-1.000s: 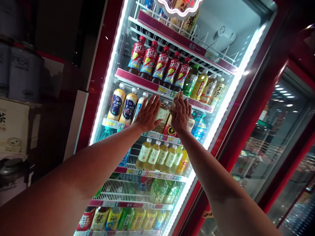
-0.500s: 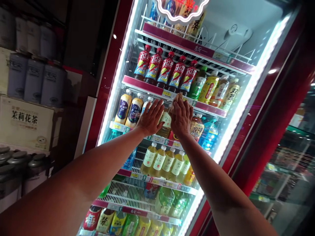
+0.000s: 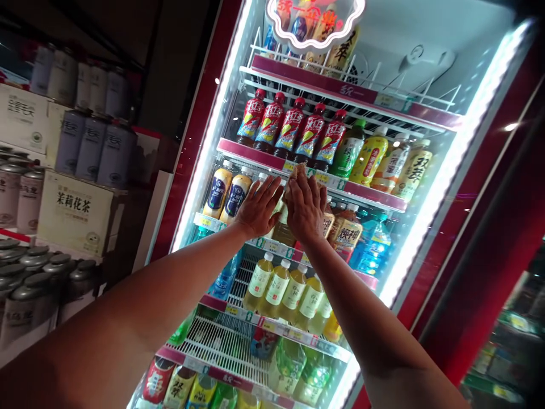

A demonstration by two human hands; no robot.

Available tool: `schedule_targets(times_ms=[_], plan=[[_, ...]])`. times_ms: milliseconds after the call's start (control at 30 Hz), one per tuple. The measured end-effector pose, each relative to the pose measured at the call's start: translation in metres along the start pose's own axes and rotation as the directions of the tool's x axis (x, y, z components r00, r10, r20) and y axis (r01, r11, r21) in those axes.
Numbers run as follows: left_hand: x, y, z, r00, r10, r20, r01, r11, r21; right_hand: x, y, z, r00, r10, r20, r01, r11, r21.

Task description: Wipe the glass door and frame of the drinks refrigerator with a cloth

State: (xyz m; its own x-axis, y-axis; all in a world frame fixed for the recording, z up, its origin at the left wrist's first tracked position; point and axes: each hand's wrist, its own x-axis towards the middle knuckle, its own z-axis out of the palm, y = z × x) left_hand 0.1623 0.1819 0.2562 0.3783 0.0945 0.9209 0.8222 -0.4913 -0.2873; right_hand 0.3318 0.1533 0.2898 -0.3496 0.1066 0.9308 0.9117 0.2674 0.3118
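Through the glass door of a lit drinks fridge, rows of bottles show on white wire shelves. My left hand (image 3: 258, 210) lies flat against the glass with its fingers spread, in front of the middle shelf. Close beside it, my right hand (image 3: 305, 211) presses a crumpled tan cloth (image 3: 299, 170) to the door. Most of the cloth is hidden beneath the palm and fingers. Behind the glass, red-capped bottles (image 3: 292, 128) stand above the hands, and pale yellow bottles (image 3: 279, 288) stand below them.
Dark shelving at the left holds purple canisters (image 3: 118, 153), a cream box (image 3: 72, 216) and grey-lidded tins (image 3: 32, 301). A bright sign (image 3: 315, 23) hangs at the fridge's top. The red fridge frame (image 3: 481, 318) borders glass shelves at the right.
My right hand has slid a little left across the glass with the cloth, closer to my left hand. The left hand stays in nearly the same place. The camera view has shifted slightly.
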Motion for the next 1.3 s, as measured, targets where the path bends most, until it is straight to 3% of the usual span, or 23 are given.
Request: schedule_targets(times_ms=[167,367,467,700,933,1133,1300], plan=[[0.001,-0.007,-0.006,0.998,0.019,0.052,-0.019,1.000,0.002,-0.010,-0.005,-0.005,0.996,-0.062,0.069,0.060,0.998,0.030],[0.002,-0.030,-0.017,0.985,0.142,0.100,-0.144,0.989,0.020,0.015,0.005,-0.007,0.998,-0.036,0.060,0.036,0.999,0.010],[-0.001,-0.043,-0.021,0.990,0.110,0.088,-0.113,0.993,0.039,0.016,0.002,-0.003,0.999,-0.015,0.048,0.016,1.000,-0.010],[-0.013,-0.086,-0.039,0.994,0.020,0.111,-0.028,0.997,0.073,0.009,-0.007,-0.004,0.993,-0.095,0.073,0.097,0.995,-0.020],[-0.026,-0.132,-0.063,0.982,-0.008,0.187,-0.009,0.996,0.090,0.028,-0.024,0.013,1.000,-0.019,-0.018,0.018,1.000,-0.007],[-0.028,-0.136,-0.072,0.979,0.013,0.202,-0.022,0.999,0.040,0.021,-0.041,0.012,0.995,-0.069,0.074,0.070,0.998,-0.006],[-0.023,-0.137,-0.081,0.978,0.028,0.208,-0.033,0.999,0.023,0.046,-0.043,0.012,0.995,-0.045,0.089,0.048,0.998,-0.032]])
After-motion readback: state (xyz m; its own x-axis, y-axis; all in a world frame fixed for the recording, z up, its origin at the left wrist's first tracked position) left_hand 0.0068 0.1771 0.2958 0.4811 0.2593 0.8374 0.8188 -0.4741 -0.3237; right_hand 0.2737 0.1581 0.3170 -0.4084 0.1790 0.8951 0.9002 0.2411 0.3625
